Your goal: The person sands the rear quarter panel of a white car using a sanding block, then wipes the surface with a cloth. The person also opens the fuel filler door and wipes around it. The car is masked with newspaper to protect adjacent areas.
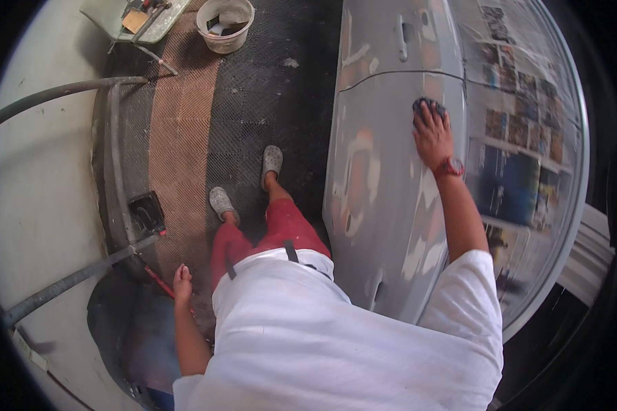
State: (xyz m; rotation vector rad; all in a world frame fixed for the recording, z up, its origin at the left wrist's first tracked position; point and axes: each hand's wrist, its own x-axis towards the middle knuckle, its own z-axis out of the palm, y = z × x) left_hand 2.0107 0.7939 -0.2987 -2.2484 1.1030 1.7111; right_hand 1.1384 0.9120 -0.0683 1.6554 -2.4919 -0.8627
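Observation:
My right hand presses a dark hand pad flat against the upper part of a grey car door. Its fingers lie over the pad, and a red watch sits on that wrist. The door has paler and reddish-brown patches with a dull, powdery look. My left hand hangs low at my side with its fingers loosely curled; nothing shows in it. A thin red hose or cord runs behind that hand, seemingly apart from it.
Car windows at the right carry printed sheets and plastic film. A white bucket with things inside stands on the ridged floor mat. A pale chair holds tools. Metal tubes and a black object lie to the left.

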